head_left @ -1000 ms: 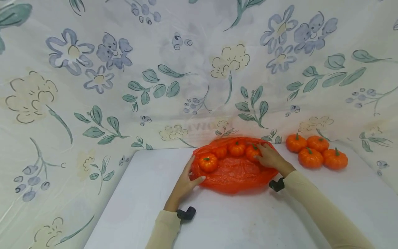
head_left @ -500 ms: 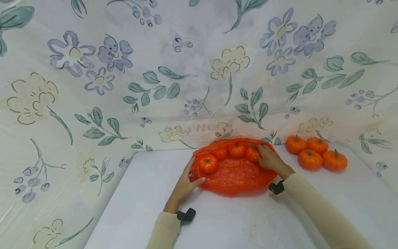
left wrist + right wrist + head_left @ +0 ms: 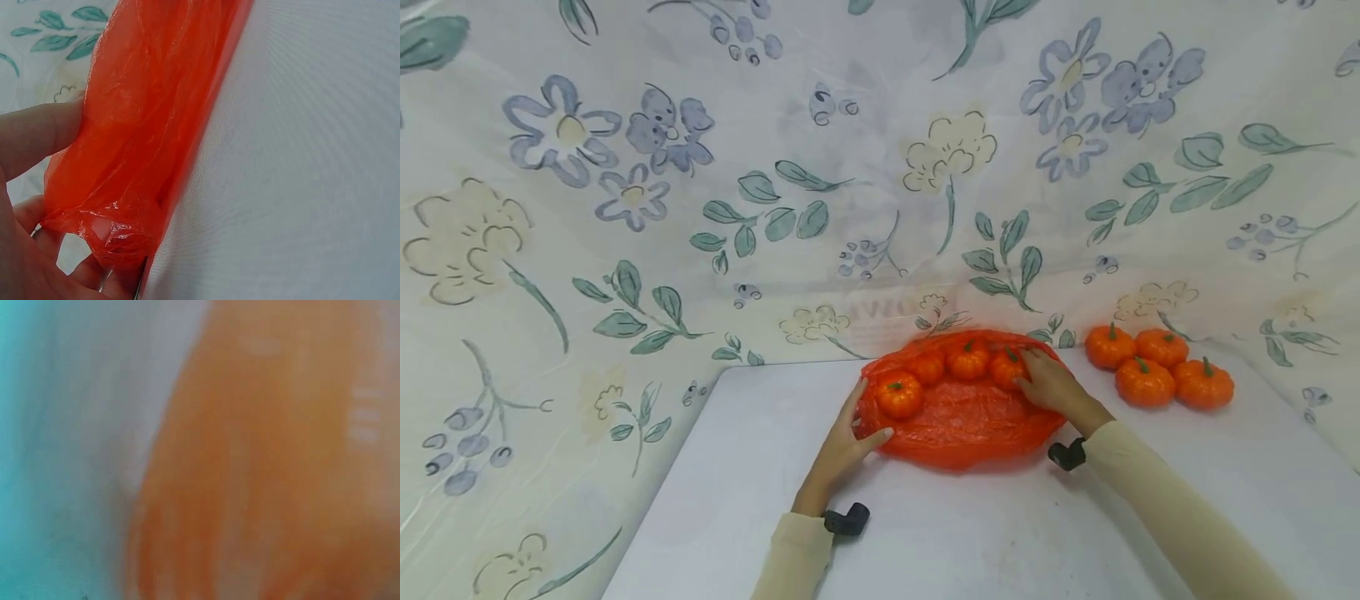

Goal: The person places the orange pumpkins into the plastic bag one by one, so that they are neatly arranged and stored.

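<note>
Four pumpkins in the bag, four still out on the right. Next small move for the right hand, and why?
Probably let go of the pumpkin in the bag and reach right: the right hand rests on a bagged pumpkin, the left hand holds the bag's edge, and four loose pumpkins wait.

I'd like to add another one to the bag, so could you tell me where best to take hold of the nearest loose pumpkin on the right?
Probably from above: close the fingers round the ribbed sides of the front-left pumpkin, not its thin green stem. It sits upright, stem up, touching its neighbours behind and to the right, so its top and near-left sides look the freest. The right hand, resting in the orange bag, is closest.
</note>
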The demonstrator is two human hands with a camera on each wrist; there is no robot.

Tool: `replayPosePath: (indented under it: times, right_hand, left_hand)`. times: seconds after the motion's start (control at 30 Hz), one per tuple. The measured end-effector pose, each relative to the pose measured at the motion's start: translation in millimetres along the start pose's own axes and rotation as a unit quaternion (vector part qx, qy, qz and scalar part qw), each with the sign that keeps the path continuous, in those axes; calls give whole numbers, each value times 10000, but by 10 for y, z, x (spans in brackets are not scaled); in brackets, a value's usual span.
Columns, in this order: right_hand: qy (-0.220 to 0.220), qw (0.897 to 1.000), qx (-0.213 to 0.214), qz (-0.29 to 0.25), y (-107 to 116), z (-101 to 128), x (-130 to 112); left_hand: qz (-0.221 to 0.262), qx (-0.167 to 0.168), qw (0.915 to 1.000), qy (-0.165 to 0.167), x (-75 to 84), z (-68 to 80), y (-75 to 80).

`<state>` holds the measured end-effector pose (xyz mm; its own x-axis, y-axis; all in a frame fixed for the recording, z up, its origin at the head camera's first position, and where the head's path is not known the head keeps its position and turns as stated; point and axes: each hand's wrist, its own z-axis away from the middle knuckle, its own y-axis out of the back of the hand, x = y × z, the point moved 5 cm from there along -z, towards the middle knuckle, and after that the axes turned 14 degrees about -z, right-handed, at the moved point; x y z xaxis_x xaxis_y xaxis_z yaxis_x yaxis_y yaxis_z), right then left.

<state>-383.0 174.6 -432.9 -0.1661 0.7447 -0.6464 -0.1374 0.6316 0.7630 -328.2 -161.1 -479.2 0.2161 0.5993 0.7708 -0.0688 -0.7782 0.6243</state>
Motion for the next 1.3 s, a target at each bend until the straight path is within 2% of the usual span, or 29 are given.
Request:
replayPosePath:
  times: [0.13,0.23,0.33,0.43,0.5,0.57,0.67,0.73,0.83,0.9,1.03,1.13,1.3]
  right_hand:
    - [-90,10000,18,-1,19,56,-41]
    - [-36,9997,185,-167,78,144,-64]
    - [172,9962,663,-535,198,283,-47]
    - [401,9861,1366,-854,364,461,14]
    - [274,9781,1825,-961,503,577,105]
    - [46,9704,2220,-952,655,685,229]
    - [-436,9618,2561,-865,872,821,466]
    - [-656,9570,2708,-810,978,900,614]
    - [-878,9533,2775,-806,1056,979,802]
    - [-938,9544,2725,-778,1064,1002,890]
    - [-1121,9617,2346,-870,994,998,1053]
    - [-1271,9628,2163,-1005,930,984,1157]
    - [-1192,9597,2296,-1097,879,956,1222]
  left_hand:
    - [-49,18,10000,22,-16,-8,5]
    - [-80,5,10000,11,-12,-11,2]
    - [-27,-51,10000,12,75,22,21]
    - [2,-133,9999,54,235,87,69]
    - [9,-174,9998,99,257,84,66]
    - [13,-120,9999,55,191,51,39]
    - [26,-41,10000,15,38,-19,-14]
    - [18,-17,10000,14,12,-21,-10]
    - [-48,-14,10000,41,4,-4,7]
    - [-69,8,10000,55,7,1,17]
    - [-30,-10,10000,6,6,-4,8]
    - [-25,-37,10000,-9,-5,-13,-6]
    - [-92,-33,9999,108,-9,-18,-10]
